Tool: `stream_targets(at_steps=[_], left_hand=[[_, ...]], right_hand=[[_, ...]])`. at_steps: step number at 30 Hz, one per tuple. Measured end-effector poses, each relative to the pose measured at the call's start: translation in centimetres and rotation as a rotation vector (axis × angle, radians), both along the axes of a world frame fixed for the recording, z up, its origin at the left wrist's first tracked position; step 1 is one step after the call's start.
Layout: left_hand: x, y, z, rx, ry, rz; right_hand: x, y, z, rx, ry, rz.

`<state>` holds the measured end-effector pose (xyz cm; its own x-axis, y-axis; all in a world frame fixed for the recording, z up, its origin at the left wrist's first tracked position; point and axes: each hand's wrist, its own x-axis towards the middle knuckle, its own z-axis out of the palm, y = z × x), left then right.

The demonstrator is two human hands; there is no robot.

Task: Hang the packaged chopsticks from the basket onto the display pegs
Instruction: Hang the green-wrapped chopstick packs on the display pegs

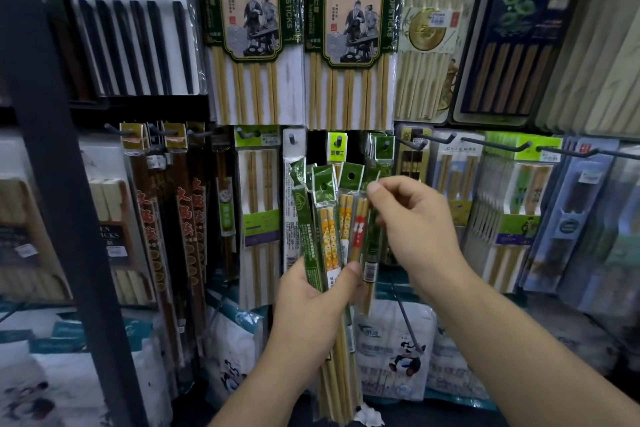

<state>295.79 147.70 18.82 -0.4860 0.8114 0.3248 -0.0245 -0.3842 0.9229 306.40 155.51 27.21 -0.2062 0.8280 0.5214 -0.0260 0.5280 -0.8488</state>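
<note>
Chopstick packs [327, 225] in left grip [311, 302]

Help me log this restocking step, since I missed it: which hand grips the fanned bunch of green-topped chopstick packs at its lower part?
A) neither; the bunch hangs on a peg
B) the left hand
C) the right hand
B: the left hand grips the bunch low down, while the right hand pinches the top of one pack.

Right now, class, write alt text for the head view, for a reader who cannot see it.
A left hand grips a fanned bundle of green-topped chopstick packets before a display rack, while the right hand pinches the top of one. Larger chopstick packs hang on pegs all around.
</note>
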Motion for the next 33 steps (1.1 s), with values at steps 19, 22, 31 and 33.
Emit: stream_targets(at_steps=[19,22,31,33], left_hand=[[-0.3,-0.2,-0.1,-0.091,-0.026,-0.001],[-0.3,-0.3,0.0,-0.098,-0.027,-0.001],[-0.1,-0.4,0.2,-0.096,-0.007,0.001],[-0.1,-0.5,0.3,-0.093,-0.012,-0.002]], right_hand=[[-1.1,3.6,3.1,-0.043,0.124,-0.139],[-1.1,3.8,2.9,-0.011,0.126,-0.153],[-1.2,3.9,2.8,0.153,0.041,-0.291],[-1.0,3.9,2.8,0.184,0.040,-0.309]])
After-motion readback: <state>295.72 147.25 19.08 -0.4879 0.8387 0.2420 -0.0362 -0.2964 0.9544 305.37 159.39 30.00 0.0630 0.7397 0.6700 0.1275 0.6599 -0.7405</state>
